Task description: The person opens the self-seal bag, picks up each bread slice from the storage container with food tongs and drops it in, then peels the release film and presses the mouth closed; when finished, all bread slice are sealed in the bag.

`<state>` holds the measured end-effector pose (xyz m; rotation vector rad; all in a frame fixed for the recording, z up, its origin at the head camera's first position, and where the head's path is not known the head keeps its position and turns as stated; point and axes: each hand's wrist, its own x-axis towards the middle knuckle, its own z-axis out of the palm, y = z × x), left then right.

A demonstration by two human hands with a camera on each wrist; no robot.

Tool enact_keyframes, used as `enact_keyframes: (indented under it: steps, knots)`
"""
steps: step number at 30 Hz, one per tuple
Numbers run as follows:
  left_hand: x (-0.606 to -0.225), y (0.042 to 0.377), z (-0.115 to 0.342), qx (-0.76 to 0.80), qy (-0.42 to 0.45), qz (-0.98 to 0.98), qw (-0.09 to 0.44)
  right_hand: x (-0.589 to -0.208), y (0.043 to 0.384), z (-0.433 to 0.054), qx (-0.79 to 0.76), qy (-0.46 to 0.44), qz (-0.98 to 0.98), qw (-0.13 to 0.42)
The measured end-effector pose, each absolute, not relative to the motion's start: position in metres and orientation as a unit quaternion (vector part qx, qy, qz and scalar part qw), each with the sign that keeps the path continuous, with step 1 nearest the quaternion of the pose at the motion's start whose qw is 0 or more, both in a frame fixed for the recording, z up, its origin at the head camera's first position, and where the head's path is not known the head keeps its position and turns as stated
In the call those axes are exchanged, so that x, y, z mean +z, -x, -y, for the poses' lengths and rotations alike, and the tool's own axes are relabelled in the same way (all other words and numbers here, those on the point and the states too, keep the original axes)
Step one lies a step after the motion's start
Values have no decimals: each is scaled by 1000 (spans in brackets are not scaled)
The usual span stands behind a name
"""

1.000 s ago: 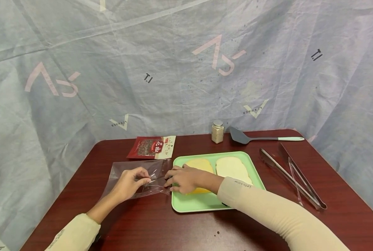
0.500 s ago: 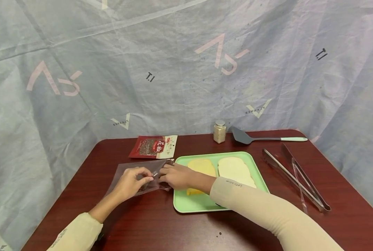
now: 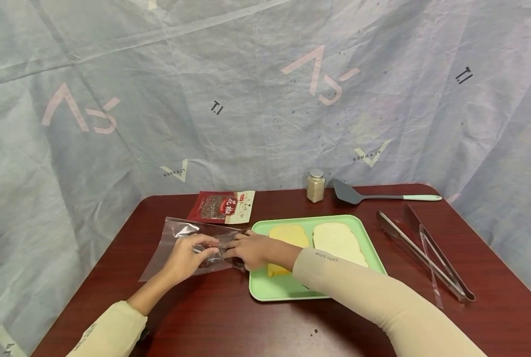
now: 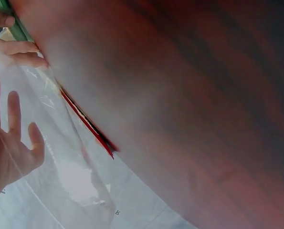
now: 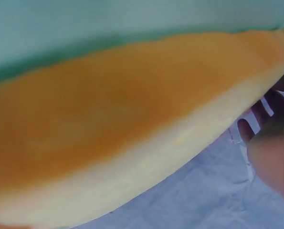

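A clear plastic bag point(image 3: 158, 258) lies at the left of the tray, its far left corner raised. My left hand point(image 3: 187, 258) is at the bag's middle; in the left wrist view this left hand point(image 4: 13, 148) has its fingers spread apart against the film. My right hand point(image 3: 247, 250) reaches across the tray and holds the bag's right edge; its fingertips point(image 5: 244, 129) are curled in the right wrist view. Beneath the right wrist, a yellow-topped bread slice point(image 3: 288, 233) sits on the light green tray point(image 3: 283, 293), beside a pale bread slice point(image 3: 337, 240).
A red spice packet point(image 3: 218, 207) lies behind the bag. At the back are a glass jar point(image 3: 315, 187) with a metal lid and a grey spatula point(image 3: 350, 194). Metal tongs point(image 3: 444, 275) lie at the right. A grey fabric sheet point(image 3: 247, 99) hangs behind the table.
My right hand has moved left from the tray onto the bag's edge. My left thumb and fingers have parted after pinching the film. The bag's far left corner has risen.
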<state>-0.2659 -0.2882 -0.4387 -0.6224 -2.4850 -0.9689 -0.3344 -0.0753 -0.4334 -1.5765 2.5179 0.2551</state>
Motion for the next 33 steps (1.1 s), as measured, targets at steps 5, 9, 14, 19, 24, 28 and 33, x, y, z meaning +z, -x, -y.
enact_keyframes:
  steps: [5, 9, 14, 19, 24, 28, 33]
  knots:
    - [-438, 266, 290, -370, 224, 862, 266, -436, 341, 76, 45, 523, -845, 100]
    - [-434, 265, 291, -393, 218, 838, 309, -438, 345, 74, 25, 528, -843, 104]
    - [-427, 265, 293, -422, 223, 815, 327, -439, 347, 71, 19, 534, -840, 94]
    - [-416, 262, 288, -418, 223, 822, 317, -440, 348, 69, 33, 544, -836, 69]
    - [-417, 262, 299, -383, 200, 876, 214, -437, 344, 72, 49, 547, -834, 52]
    - [-424, 263, 317, -380, 189, 894, 145, -436, 341, 74, 49, 542, -837, 49]
    - [-426, 266, 339, -325, 165, 927, 92, -433, 340, 73, 51, 541, -838, 50]
